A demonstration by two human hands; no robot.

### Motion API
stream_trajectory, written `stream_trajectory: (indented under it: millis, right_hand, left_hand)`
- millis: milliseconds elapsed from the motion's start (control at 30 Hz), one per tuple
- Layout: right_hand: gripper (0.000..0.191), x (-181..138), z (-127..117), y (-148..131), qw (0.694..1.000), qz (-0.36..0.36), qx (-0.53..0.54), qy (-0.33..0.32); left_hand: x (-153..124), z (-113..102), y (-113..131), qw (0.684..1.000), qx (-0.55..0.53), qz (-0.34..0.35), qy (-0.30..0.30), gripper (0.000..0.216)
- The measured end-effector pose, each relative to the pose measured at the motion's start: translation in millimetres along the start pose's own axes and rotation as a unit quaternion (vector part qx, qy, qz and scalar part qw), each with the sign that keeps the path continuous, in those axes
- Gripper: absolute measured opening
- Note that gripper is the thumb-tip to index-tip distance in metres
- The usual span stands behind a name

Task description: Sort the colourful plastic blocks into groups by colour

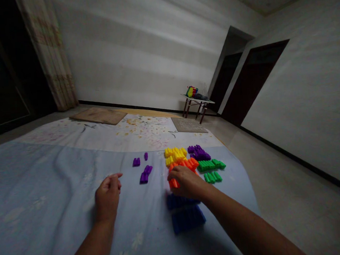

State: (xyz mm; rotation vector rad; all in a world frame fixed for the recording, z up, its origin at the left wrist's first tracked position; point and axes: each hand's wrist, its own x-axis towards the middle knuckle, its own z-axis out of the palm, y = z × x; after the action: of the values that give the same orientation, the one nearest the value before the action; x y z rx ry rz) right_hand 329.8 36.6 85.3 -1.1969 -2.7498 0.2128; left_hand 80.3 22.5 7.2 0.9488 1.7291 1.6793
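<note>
My right hand [185, 180] reaches over a cluster of orange plastic blocks [191, 163], its fingers bent down and closed around an orange block [174, 183] at the cluster's near left. Part of the orange cluster is hidden beneath it. My left hand [108, 192] hovers or rests over the blue cloth, its index finger stretched out and the others loosely curled, with nothing visible in it. To its right lie a few purple blocks [144, 177], apart from the rest. Dark blue blocks [188, 218] sit closest to me, partly under my right wrist.
Yellow blocks [175, 153], more purple blocks [200, 153] and green blocks [212, 177] lie around the orange ones. A blue floral cloth [60, 189] covers the surface. Two flat boards [99, 115] lie toward its far side. A small table [198, 99] with bags stands by the wall.
</note>
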Motion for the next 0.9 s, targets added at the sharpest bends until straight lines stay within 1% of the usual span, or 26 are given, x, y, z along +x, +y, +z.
stream_trajectory:
  millis: [67,167,267,367,433,533,700,900]
  right_hand:
    - [0.03,2.8,-2.2,9.1,0.999,0.002,-0.023,-0.022]
    - [0.031,8.0,-1.0,15.1,0.997,-0.004,-0.056,-0.052]
    - [0.03,12.2,1.5,15.3,0.992,-0.002,-0.095,-0.078]
    - [0.028,14.2,1.9,13.1,0.987,0.02,-0.125,-0.101]
    - [0.03,14.3,1.0,11.6,0.985,0.034,-0.126,-0.11]
    - [0.034,13.2,-1.1,10.5,0.986,0.04,-0.114,-0.111]
    - [0.027,12.3,-1.8,11.4,0.99,0.031,-0.101,-0.094]
    - [0.023,14.7,0.3,12.7,0.989,0.035,-0.105,-0.099]
  left_hand:
    - [-0.4,0.1,0.7,1.0,-0.005,0.003,-0.001,0.033]
    - [-0.2,0.1,0.4,1.0,-0.003,0.005,-0.007,0.032]
    - [0.3,-0.1,-0.2,1.0,0.001,0.001,-0.006,0.032]
    - [0.7,-0.3,-0.3,1.0,0.005,-0.001,-0.005,0.032]
    - [0.8,-0.3,-0.2,1.0,0.009,-0.002,-0.007,0.033]
    - [0.7,-0.2,-0.1,1.0,0.01,-0.001,-0.004,0.035]
    - [0.3,0.0,-0.9,1.0,0.003,-0.001,-0.007,0.034]
    - [0.0,-0.3,-0.8,1.0,-0.001,-0.007,-0.006,0.032]
